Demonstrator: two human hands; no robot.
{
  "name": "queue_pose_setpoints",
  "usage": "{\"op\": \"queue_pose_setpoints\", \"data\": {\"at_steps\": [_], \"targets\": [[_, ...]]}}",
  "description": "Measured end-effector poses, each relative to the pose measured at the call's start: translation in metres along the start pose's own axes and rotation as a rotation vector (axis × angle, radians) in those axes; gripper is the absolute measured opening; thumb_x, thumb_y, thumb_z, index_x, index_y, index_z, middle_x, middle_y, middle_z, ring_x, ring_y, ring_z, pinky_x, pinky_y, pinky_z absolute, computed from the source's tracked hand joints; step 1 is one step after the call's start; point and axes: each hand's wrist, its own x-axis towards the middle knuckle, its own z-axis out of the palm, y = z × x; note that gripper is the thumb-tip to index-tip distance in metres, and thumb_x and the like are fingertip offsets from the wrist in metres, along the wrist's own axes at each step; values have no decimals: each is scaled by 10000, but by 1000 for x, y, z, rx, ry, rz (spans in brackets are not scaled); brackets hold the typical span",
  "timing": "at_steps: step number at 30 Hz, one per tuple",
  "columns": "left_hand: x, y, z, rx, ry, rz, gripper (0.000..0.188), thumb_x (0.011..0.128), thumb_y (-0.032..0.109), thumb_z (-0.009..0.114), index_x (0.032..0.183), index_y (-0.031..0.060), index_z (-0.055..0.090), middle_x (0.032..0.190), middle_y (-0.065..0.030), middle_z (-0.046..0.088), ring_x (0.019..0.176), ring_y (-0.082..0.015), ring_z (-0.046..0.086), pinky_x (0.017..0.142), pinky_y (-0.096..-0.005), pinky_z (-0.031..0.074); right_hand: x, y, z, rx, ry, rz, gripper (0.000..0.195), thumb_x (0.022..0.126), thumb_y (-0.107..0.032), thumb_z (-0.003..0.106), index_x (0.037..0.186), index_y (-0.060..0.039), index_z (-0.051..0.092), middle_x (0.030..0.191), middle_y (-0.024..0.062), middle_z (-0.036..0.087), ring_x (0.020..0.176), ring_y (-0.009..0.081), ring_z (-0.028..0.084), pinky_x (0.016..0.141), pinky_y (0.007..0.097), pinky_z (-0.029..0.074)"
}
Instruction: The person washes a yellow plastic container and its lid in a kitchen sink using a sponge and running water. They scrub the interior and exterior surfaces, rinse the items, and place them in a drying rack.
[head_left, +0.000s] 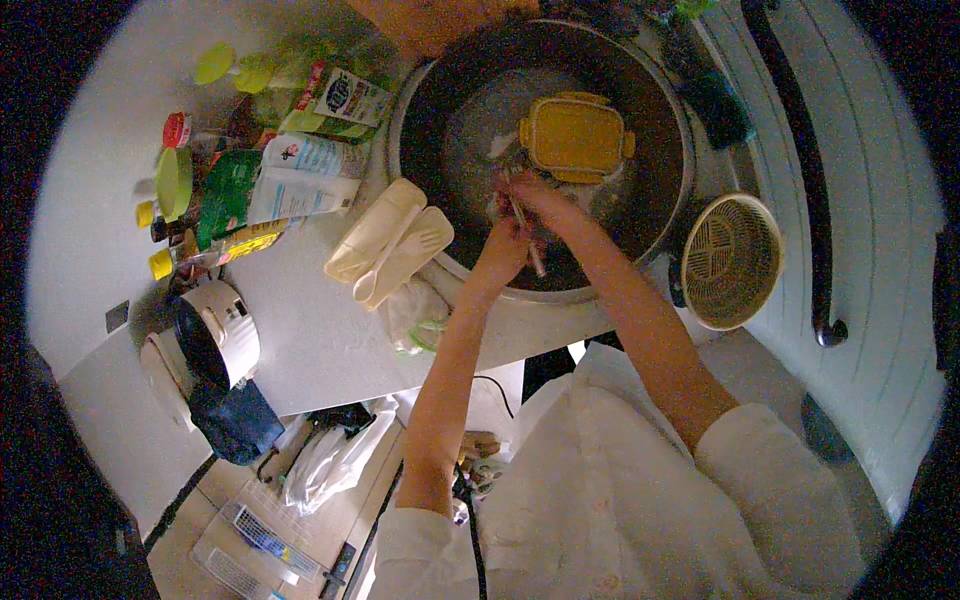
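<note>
Both my hands are over a round, dark basin (420, 172) with a pale rim. My left hand (512, 234) and my right hand (526, 193) are close together on a thin, pale stick-like utensil (537, 261). One end of it points back toward me; blur hides its exact kind. Just beyond my hands, a yellow rectangular lidded container (577, 138) with side clips lies in the basin. Left of the rim rest a long beige case (375, 229), a pale spoon (366, 286) and a pale fork (427, 240) on a second case part.
Bottles (174, 180) and labelled pouches (304, 172) line the left wall. Below them sits a white-and-black pot (221, 330). A clear plastic bag (412, 319) lies beside my left forearm. At right stand a beige colander (731, 259) and a dark curved rail (810, 172).
</note>
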Motion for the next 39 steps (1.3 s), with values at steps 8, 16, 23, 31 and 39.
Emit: {"op": "queue_pose_setpoints", "data": {"at_steps": [8, 16, 23, 31, 39], "targets": [[-48, 69, 9, 700, 388, 154, 244, 822, 181, 447, 945, -24, 495, 880, -238, 546, 789, -372, 530, 693, -420, 423, 107, 69, -4, -781, 27, 15, 295, 808, -331, 483, 869, -48, 539, 727, 102, 566, 707, 197, 552, 677, 335, 449], [-63, 74, 2, 581, 459, 269, 202, 797, 98, 480, 958, -18, 519, 893, -193, 557, 772, -298, 556, 660, -356, 441, 115, 93, 20, -833, 260, -173, 325, 805, -347, 478, 913, -42, 505, 749, 103, 548, 744, 195, 534, 699, 330, 431], [-53, 76, 4, 565, 429, 442, 186, 768, 30, 473, 942, -27, 508, 832, -168, 540, 729, -290, 532, 658, -358, 425, 74, 75, -7, -682, 171, -227, 358, 802, -361, 474, 952, -36, 476, 769, 104, 532, 775, 193, 518, 718, 326, 415], [-23, 50, 11, 658, 594, 562, 366, 713, -39, 433, 1078, -47, 413, 1013, -225, 467, 925, -353, 468, 824, -378, 377, 61, 46, -16, -469, 313, -438, 401, 800, -377, 469, 997, -29, 442, 791, 105, 514, 811, 191, 499, 740, 321, 397], [-10, 36, 35, 456, 322, 417, 353, 796, 35, 397, 1135, -54, 359, 1037, -271, 470, 964, -390, 466, 816, -421, 383, -41, -106, 11, 547, -3, -222, 254, 834, -332, 417, 674, -134, 418, 545, -28, 375, 502, 87, 365, 498, 237, 319]]}}
